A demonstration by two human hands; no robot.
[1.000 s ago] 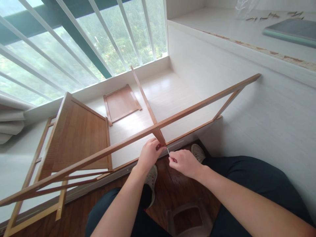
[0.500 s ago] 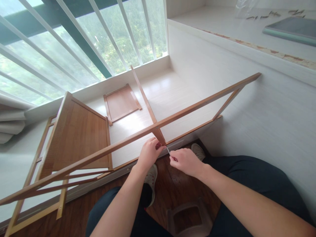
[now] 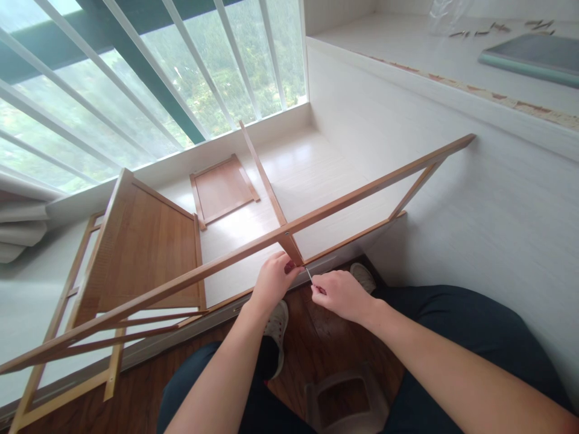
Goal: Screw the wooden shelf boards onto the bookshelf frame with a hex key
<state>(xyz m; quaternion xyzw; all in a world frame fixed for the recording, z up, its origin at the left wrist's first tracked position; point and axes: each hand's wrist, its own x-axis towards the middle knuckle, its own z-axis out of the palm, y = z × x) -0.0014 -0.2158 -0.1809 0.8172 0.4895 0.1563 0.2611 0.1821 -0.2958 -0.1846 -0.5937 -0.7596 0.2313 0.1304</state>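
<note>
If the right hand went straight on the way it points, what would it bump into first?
Probably the left hand, just ahead, though depth is unclear and the wooden frame's lower rail might come first. The thin rod in the right hand reaches near both.

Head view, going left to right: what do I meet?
Curtain, large wooden panel, small wooden panel, left hand, thin metal shaft, right hand, clear plastic item, flat grey-green slab.
</note>
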